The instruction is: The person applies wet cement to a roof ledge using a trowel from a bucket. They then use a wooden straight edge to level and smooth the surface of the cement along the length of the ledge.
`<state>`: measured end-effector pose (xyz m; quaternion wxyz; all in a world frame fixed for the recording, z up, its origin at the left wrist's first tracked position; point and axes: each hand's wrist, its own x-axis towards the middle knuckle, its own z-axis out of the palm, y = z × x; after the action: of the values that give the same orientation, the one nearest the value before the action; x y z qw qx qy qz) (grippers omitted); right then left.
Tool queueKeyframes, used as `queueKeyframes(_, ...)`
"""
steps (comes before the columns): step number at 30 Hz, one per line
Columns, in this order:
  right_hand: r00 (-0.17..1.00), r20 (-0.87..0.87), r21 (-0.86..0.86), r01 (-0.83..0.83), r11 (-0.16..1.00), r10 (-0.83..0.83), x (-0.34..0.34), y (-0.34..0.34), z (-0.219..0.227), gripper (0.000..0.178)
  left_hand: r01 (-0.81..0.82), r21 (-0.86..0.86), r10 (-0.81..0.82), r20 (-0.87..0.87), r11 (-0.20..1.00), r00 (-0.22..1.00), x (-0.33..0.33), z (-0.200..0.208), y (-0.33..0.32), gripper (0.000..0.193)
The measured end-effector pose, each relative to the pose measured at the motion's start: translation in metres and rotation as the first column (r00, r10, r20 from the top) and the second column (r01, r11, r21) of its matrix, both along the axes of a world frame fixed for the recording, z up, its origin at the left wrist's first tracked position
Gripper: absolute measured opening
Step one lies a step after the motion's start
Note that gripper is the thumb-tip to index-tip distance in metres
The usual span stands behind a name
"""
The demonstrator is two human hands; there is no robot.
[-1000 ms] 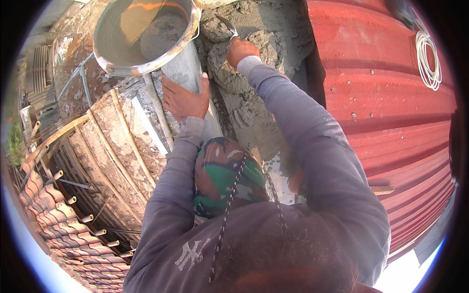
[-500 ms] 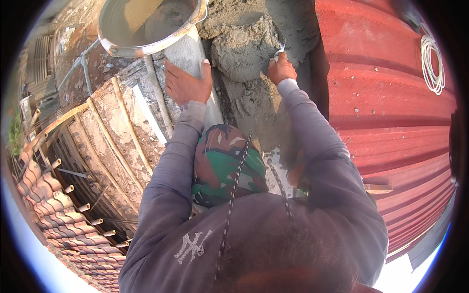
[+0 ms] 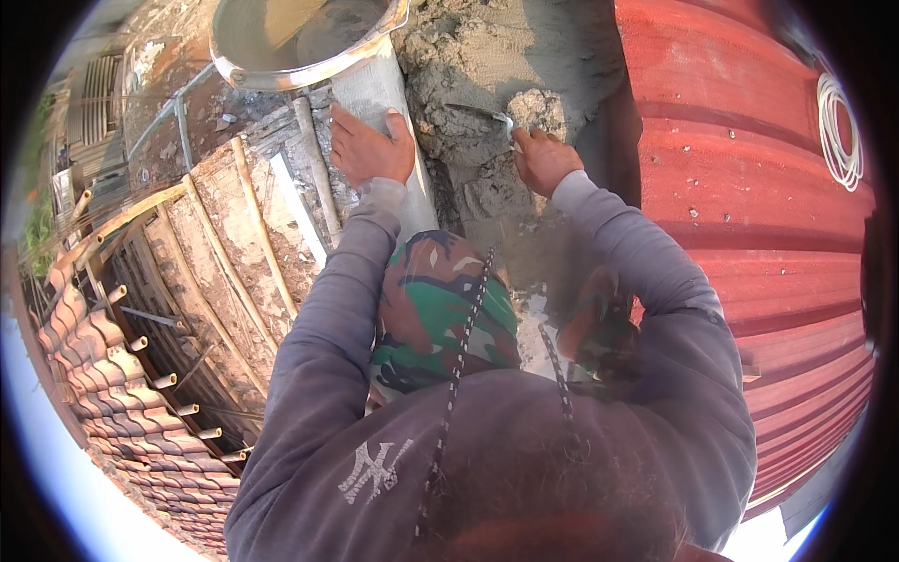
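A red corrugated metal roof [image 3: 740,178] fills the right side of the scene, and a smaller stretch of clay tiles [image 3: 140,403] lies near on the left. Between the red roof and a pale concrete ledge [image 3: 370,84] spreads a thick, rough bed of wet grey mortar [image 3: 459,61]. A round bucket [image 3: 323,75] with a stained rim sits at the far left, by the ledge's far part. A knee in camouflage cloth [image 3: 445,309] rises near, between the two arms.

The left arm [image 3: 328,309] reaches far with only a slight bend; the right arm [image 3: 646,253] is bent more sharply, its elbow out to the right and its forearm slanting far and left. The left hand [image 3: 375,150] is palm down over the ledge, fingers spread, thumb apart, holding nothing; whether it presses on the concrete I cannot tell. The right hand [image 3: 548,161] is curled round the handle of a trowel [image 3: 479,110], whose thin dark blade points left, over the mortar.
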<state>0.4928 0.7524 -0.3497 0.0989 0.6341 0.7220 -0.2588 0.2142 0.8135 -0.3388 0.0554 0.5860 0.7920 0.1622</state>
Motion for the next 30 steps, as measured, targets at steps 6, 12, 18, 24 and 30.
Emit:
queueKeyframes(6, 0.994, 0.048, 0.224, 0.081, 0.971, -0.094, 0.009, 0.105, -0.013, 0.04, 0.013, -0.007, -0.013, 0.009, 1.0, 1.0, 0.003, 0.001, -0.001, 0.097)
queueKeyframes(12, 0.97, 0.117, 0.09, -0.223, 0.971, 0.212, 0.009, 0.107, -0.009, 0.035, 0.013, -0.016, -0.013, 0.007, 1.0, 1.0, 0.002, 0.004, 0.0, 0.097)
queueKeyframes(18, 0.969, 0.051, 0.018, -0.244, 0.97, 0.243, 0.062, -0.017, -0.009, 0.038, 0.011, -0.044, -0.012, -0.019, 0.999, 1.0, 0.003, 0.002, 0.0, 0.097)
queueKeyframes(24, 0.912, -0.207, -0.034, 0.355, 0.934, -0.354, 0.021, -0.131, 0.013, 0.044, -0.003, -0.064, 0.002, -0.017, 0.998, 1.0, 0.003, 0.004, 0.0, 0.096)
queueKeyframes(30, 0.76, -0.131, -0.102, 0.628, 0.771, -0.636, -0.008, -0.112, -0.022, 0.049, 0.003, -0.049, -0.004, -0.019, 0.999, 1.0, 0.002, 0.003, -0.001, 0.095)
